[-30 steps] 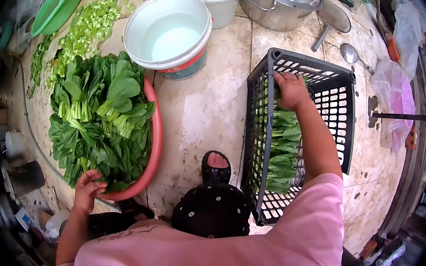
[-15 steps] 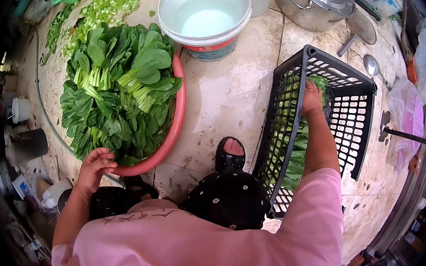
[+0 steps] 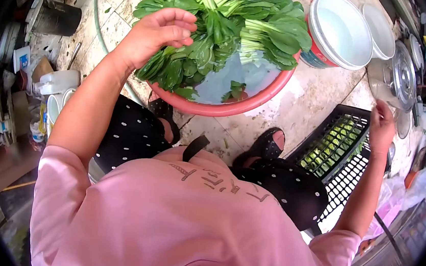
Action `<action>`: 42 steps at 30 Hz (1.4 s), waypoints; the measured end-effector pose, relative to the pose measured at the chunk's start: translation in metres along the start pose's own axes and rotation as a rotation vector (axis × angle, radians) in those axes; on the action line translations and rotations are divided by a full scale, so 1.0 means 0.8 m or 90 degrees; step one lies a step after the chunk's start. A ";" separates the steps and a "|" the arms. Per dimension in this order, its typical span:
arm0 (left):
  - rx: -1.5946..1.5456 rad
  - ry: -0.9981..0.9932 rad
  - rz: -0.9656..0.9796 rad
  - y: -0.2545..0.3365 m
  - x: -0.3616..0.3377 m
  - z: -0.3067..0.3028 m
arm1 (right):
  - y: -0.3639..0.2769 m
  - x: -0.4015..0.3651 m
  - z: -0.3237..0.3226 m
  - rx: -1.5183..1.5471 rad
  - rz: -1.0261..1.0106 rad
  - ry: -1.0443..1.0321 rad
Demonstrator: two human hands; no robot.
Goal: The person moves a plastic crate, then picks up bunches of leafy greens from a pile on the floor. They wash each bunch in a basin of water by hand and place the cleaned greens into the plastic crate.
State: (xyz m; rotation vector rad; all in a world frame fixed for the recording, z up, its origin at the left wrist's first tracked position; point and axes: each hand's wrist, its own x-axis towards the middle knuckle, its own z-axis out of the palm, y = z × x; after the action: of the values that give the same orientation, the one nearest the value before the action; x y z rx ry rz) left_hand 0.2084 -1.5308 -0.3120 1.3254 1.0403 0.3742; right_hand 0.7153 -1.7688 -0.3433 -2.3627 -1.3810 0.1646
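The left hand [image 3: 153, 32] is half curled over the greens [image 3: 235, 12] piled in the red basin [image 3: 215, 110] at the top of the frame, and it does not seem to hold anything. The right hand [image 3: 381, 130] is loosely open and empty above the black crate [image 3: 346, 176] at the right. Only some leaves [image 3: 332, 144] lie in the crate, so most of the work looks left to do.

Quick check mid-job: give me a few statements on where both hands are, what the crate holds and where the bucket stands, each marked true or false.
1. The left hand is over the greens piled in the red basin. True.
2. The right hand is deep inside the black crate, gripping leaves. False: it is raised over the crate's far rim, with nothing visible in its fingers.
3. The black crate is empty. False: green bunches lie in it.
4. A white bucket stands right beside the red basin. True.
5. Both hands are in the red basin. False: only the left hand is there.
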 end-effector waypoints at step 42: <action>0.463 -0.018 0.141 -0.002 -0.062 -0.080 | -0.301 -0.025 0.295 -0.004 0.041 -0.566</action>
State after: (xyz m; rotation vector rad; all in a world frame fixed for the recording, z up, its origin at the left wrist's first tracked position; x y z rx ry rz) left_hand 0.1313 -1.5292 -0.2874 2.1002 1.0489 0.1332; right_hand 0.4404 -1.6159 -0.4665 -2.4221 -1.6245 1.3541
